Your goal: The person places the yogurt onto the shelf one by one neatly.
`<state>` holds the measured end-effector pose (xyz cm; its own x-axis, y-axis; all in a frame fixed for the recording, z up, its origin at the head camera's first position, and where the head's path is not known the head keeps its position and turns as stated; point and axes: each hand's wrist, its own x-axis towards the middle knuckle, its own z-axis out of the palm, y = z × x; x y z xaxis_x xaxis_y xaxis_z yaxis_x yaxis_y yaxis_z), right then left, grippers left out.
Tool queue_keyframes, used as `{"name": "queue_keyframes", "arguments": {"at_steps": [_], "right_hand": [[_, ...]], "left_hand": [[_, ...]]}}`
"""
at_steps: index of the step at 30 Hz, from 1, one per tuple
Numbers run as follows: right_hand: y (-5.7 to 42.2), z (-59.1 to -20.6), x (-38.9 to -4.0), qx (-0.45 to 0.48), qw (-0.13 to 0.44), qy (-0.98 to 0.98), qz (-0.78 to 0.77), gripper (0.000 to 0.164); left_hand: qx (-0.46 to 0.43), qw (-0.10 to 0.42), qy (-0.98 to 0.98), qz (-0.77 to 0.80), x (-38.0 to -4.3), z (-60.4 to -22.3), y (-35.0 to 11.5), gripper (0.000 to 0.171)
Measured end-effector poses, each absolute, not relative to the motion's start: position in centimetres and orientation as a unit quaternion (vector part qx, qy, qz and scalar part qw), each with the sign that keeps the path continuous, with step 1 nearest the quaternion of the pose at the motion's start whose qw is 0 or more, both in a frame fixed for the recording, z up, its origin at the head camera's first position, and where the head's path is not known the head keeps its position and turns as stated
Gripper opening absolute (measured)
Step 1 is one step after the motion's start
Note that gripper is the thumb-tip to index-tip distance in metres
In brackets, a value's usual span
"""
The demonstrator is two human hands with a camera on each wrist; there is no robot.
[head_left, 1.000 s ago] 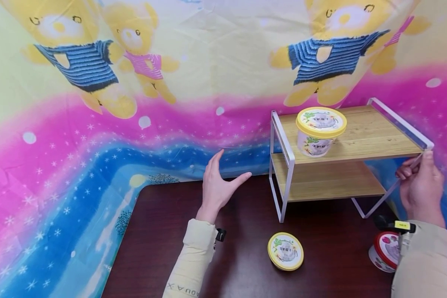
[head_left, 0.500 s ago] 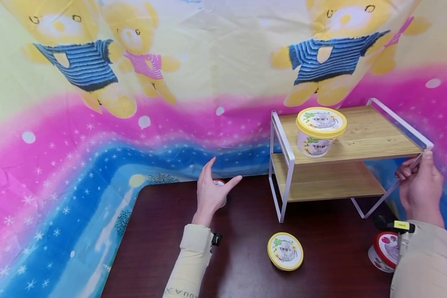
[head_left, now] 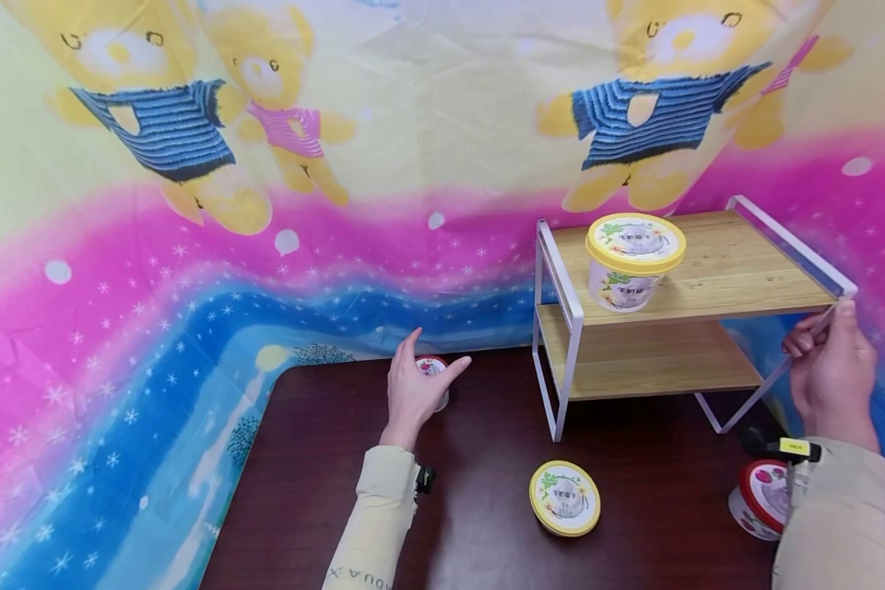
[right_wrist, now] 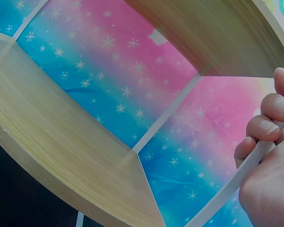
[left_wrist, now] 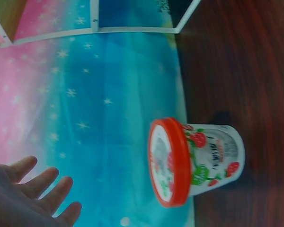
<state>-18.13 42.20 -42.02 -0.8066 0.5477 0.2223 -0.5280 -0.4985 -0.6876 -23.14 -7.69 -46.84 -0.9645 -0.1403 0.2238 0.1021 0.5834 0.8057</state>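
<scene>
My left hand (head_left: pixel 411 395) hovers over the back of the table with fingers spread and thumb held apart. Below it stands a red-lidded paper tub (head_left: pixel 432 365), partly hidden by the hand. In the left wrist view this strawberry-printed tub (left_wrist: pixel 210 158) is apart from the fingers (left_wrist: pixel 57 194). My right hand (head_left: pixel 835 373) grips the white front-right post of a two-tier wooden rack (head_left: pixel 752 262); the right wrist view has its fingers (right_wrist: pixel 267 127) curled round that post (right_wrist: pixel 244 172). A yellow-lidded tub (head_left: pixel 627 283) sits on the rack's top shelf, near the left end.
On the dark wooden table (head_left: pixel 479 492), another yellow-lidded tub (head_left: pixel 565 498) stands in front of the rack. Near my right sleeve (head_left: pixel 837 516) is a second red-lidded tub (head_left: pixel 760 500), partly covered. A bear-printed cloth (head_left: pixel 413 147) hangs behind the table.
My left hand has moved down and slightly left, and the red-lidded tub beneath it has come into view. The right hand keeps its grip on the rack post.
</scene>
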Motion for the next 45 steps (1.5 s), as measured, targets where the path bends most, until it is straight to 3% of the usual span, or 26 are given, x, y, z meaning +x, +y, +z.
{"name": "queue_keyframes", "arguments": {"at_steps": [24,45], "right_hand": [[42.1,-41.9,-18.1,-0.032,0.305,-0.412,0.858,0.049],[42.0,-41.9,-18.0,-0.037,0.301,-0.421,0.855,0.048]], "left_hand": [[0.059,0.116,-0.893,-0.432,-23.9,-50.7,-8.9,0.111],[0.037,0.125,-0.922,-0.366,-25.3,-51.9,-9.8,0.113]]}}
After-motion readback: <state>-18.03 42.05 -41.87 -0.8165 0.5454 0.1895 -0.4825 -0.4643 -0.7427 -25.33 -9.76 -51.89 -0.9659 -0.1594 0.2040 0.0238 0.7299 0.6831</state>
